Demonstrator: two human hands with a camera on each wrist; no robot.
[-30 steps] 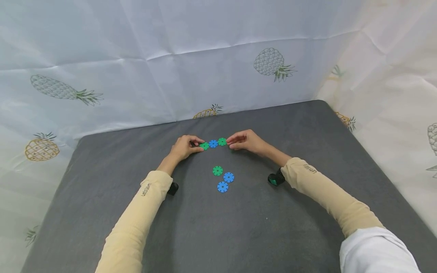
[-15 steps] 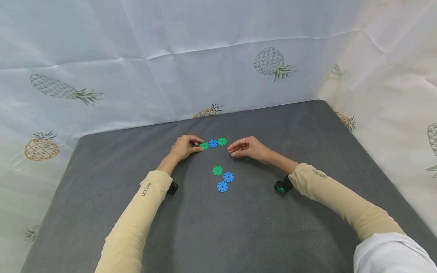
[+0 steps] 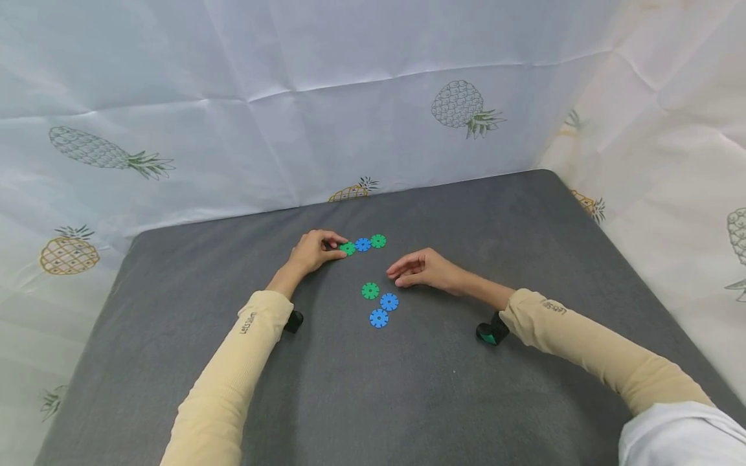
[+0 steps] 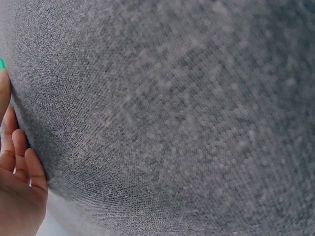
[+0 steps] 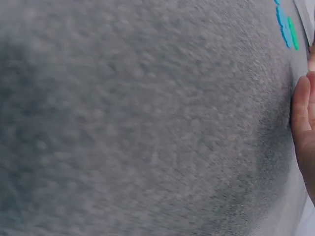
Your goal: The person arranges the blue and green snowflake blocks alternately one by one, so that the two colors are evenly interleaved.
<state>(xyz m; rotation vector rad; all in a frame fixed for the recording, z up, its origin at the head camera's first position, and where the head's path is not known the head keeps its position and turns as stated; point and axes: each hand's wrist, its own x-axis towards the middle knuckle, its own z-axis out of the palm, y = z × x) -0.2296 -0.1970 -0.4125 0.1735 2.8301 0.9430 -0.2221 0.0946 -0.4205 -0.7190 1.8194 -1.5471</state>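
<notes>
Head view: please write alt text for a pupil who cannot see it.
A left hand pinches the left green disc in a green-blue-green row on a gray surface; the right hand, holding nothing, is near another green disc and two blue discs. A pineapple-print cloth hangs behind.

Head view high, facing forward-down; wrist views close over grey cloth (image 3: 408,395), shared with head.

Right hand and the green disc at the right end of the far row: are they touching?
Apart. The head view shows it: grey tabletop is visible between the right hand and this green disc.
</notes>
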